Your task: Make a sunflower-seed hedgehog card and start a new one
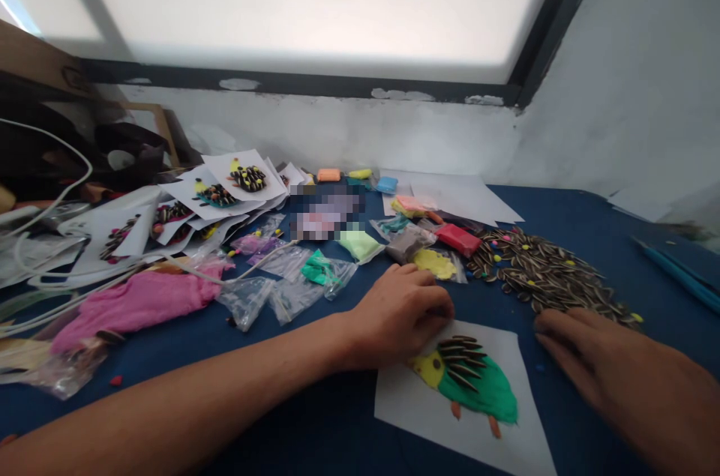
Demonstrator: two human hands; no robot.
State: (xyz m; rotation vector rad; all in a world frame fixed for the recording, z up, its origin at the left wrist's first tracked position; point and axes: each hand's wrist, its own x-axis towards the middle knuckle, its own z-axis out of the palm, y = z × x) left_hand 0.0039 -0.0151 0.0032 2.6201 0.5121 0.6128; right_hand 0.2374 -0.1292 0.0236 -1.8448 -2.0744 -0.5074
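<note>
Hedgehog picture (487, 386): lying on the desk (315, 423) between both grips, its yellow head pointing toward the left one, probably so either is reaching it easily.
Left grip (397, 315): curling partly closed at the upper-left corner of the white sheet (413, 412), seemingly steadying it; the underside is hiding, so I cannot tell whether it is pinching anything.
Right grip (624, 367): hovering or resting at the seed pile's edge, fingers bending close together; whether a seed is between them, I cannot tell.
Seed pile (554, 266): spreading just beyond the right grip, likely for short reaches.
Back seeds (464, 362): clustering beside the left grip, behind the head.
Red packet (458, 239): sitting beyond the left grip, apparently leaving working room.
</note>
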